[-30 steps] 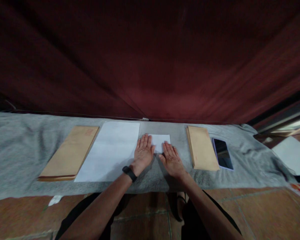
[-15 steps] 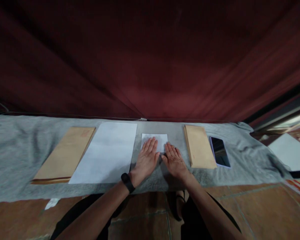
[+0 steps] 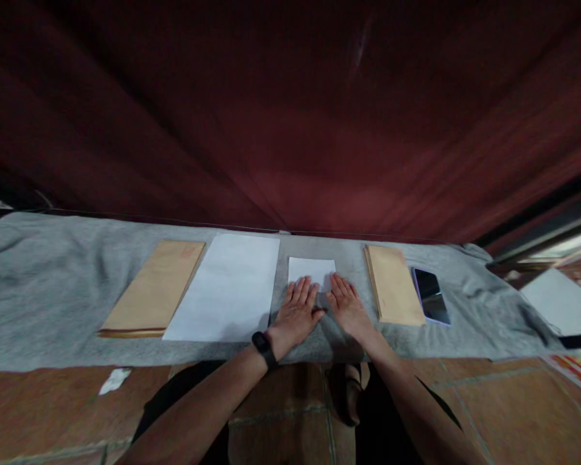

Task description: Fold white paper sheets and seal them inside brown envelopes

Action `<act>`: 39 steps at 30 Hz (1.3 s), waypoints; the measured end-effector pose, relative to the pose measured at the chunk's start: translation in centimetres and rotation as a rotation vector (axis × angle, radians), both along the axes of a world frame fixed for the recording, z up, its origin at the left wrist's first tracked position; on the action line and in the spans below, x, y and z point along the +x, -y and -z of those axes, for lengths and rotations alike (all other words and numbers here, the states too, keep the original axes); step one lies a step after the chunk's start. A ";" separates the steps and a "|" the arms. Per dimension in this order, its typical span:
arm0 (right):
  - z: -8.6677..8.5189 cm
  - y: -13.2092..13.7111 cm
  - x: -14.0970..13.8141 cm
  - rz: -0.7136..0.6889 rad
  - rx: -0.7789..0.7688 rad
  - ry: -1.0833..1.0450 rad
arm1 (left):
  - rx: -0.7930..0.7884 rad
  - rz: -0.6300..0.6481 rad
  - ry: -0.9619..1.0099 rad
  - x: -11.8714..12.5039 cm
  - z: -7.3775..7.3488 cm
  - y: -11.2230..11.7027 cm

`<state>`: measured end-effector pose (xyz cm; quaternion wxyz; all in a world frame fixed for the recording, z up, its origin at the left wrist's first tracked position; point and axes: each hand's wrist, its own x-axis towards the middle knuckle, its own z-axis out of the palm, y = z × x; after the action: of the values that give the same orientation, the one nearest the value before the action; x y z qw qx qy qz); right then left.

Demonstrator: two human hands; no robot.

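Note:
A small folded white paper (image 3: 312, 267) lies flat on the grey cloth (image 3: 339, 248) in front of me. My left hand (image 3: 297, 310) rests palm down with its fingertips on the paper's near left edge, fingers stretched out; a black band circles that wrist. At the near right corner of the paper lies my right hand (image 3: 349, 307), also flat with fingers extended. Neither hand grips anything. Left of my hands is a stack of large white sheets (image 3: 227, 290). The near edge of the small paper is partly hidden under my fingers.
Brown envelopes (image 3: 155, 287) are stacked at the left, and a smaller envelope stack (image 3: 394, 287) is at the right beside a phone (image 3: 430, 296). A dark red curtain (image 3: 290, 142) hangs behind the cloth-covered surface. A crumpled white scrap (image 3: 115, 381) lies on the tiled floor.
My left hand has slid back toward me, baring more of the small paper. My right hand stays near its right corner. The whole view has shifted slightly.

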<state>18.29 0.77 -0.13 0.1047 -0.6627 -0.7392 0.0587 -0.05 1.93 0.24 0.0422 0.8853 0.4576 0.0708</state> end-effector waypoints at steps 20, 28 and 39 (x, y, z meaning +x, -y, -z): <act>0.9 1.8 -4.1 -0.133 0.064 -0.097 | -0.015 0.051 -0.082 -0.1 -0.2 0.2; 1.9 1.9 -1.1 -0.160 0.124 0.016 | -0.118 -0.047 -0.080 -0.1 -1.7 0.1; -0.4 1.6 1.8 -0.073 -0.147 0.089 | -0.247 -0.202 -0.198 -1.0 -2.6 -0.1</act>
<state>20.04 -0.87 0.29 0.0207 -0.6432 -0.7604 0.0869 -1.01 1.99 2.82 0.0977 0.8257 0.5512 -0.0696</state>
